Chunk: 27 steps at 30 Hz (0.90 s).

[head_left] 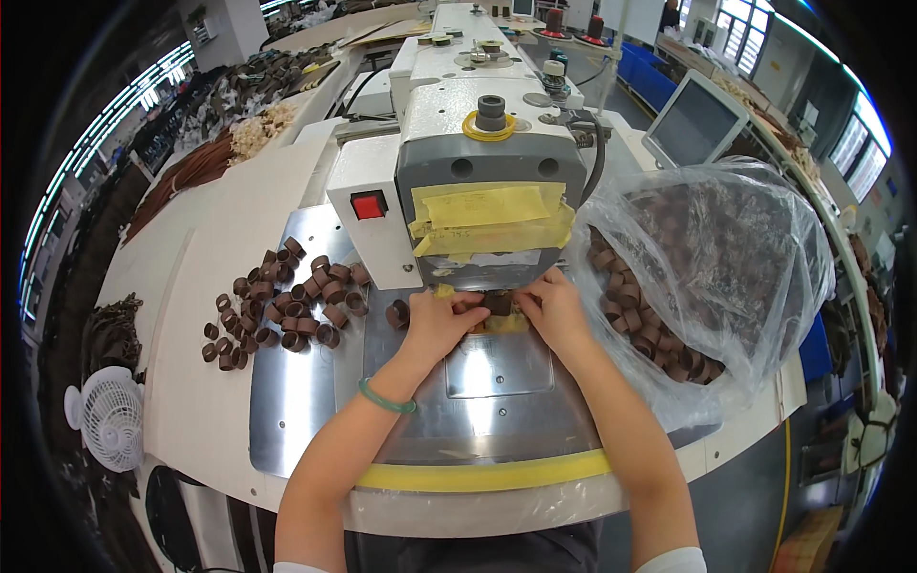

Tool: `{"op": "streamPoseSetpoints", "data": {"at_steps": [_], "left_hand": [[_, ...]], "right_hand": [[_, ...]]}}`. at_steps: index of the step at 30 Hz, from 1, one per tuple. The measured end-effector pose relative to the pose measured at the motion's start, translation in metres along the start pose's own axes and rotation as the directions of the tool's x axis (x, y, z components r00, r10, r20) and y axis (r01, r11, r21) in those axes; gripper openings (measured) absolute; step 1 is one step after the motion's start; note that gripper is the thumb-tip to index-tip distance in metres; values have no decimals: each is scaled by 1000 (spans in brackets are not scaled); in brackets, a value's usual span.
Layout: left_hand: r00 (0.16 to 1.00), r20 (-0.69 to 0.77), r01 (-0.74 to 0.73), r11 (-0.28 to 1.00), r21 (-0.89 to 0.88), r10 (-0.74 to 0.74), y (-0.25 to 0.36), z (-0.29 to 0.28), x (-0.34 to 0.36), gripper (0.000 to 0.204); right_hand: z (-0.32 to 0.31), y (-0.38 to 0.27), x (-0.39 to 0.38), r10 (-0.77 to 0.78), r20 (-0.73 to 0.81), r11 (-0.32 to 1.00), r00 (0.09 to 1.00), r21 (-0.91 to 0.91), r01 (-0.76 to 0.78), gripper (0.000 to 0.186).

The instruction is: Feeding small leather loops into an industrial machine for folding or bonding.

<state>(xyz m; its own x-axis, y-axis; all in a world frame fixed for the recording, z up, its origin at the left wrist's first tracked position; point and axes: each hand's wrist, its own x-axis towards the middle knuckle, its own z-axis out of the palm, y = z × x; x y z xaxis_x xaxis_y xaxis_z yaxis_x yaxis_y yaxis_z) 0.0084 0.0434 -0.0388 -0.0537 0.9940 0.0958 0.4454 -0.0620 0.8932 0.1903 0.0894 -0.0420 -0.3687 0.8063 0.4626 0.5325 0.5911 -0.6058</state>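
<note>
Under the head of a white and grey industrial sewing machine (pixel 492 210), a small dark brown fabric loop (pixel 498 304) sits between my two hands. My left hand (pixel 437 327) pinches its left side with thumb and forefinger. At its right edge, the fingers of my right hand (pixel 554 313) are pressed together on the loop. Below the machine head, the needle area is mostly hidden by the head and my fingers. Another brown loop (pixel 397 312) lies on the metal plate, right beside my left hand.
Many brown loops (pixel 287 301) are heaped on the left. A clear plastic bag (pixel 726 258) full of more loops stands right of the machine. Yellow tape (pixel 487 472) runs along the front of the metal plate (pixel 310 420). A white fan (pixel 110 418) is at the far left.
</note>
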Motion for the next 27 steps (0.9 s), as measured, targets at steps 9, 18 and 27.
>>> {"op": "streamPoseSetpoints", "data": {"at_steps": [9, 18, 27], "left_hand": [[998, -6, -54, 987, 149, 56, 6, -2, 0, 27], [999, -39, -24, 995, 93, 28, 3, -1, 1, 23], [989, -63, -106, 941, 320, 133, 3, 5, 0, 28]], "right_hand": [[-2, -25, -10, 203, 73, 953, 976, 214, -214, 12], [-2, -26, 0, 48, 62, 999, 997, 11, -49, 13], [-1, -28, -2, 252, 64, 963, 965, 79, -257, 18]]}}
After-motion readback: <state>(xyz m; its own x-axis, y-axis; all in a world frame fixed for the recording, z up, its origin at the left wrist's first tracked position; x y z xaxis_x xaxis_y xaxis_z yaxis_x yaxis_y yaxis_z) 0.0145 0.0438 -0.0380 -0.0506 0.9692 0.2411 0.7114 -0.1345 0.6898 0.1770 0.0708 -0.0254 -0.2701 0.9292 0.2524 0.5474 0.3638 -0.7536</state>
